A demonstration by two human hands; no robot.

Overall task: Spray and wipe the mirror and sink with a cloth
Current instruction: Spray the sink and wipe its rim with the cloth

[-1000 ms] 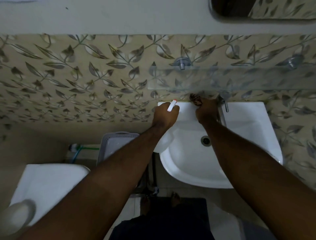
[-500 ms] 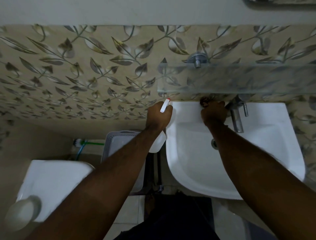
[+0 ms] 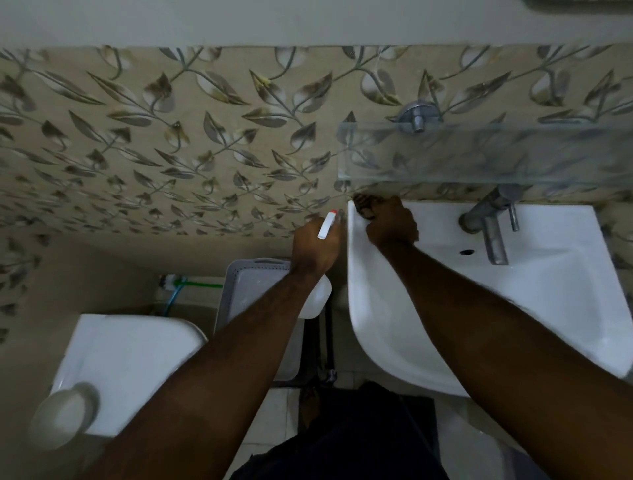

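A white sink (image 3: 534, 308) hangs on the leaf-patterned wall at the right. At its back left corner my right hand (image 3: 390, 226) presses a dark patterned cloth (image 3: 363, 205) against the rim. Just left of the sink my left hand (image 3: 313, 248) grips a white spray bottle (image 3: 317, 298) with a white, red-tipped nozzle pointing up toward the wall. The bottle's body hangs below my wrist. Only a sliver of the mirror (image 3: 579, 3) shows at the top right edge.
A metal tap (image 3: 491, 233) stands at the sink's back. A glass shelf (image 3: 479, 154) juts out above it. A grey plastic basket (image 3: 253, 301) sits on the floor left of the sink. A white toilet cistern (image 3: 126, 366) fills the lower left.
My right hand slid the cloth left along the sink's back rim, from near the tap to the left corner. My view shifted left and down, and the left hand now sits outside the sink.
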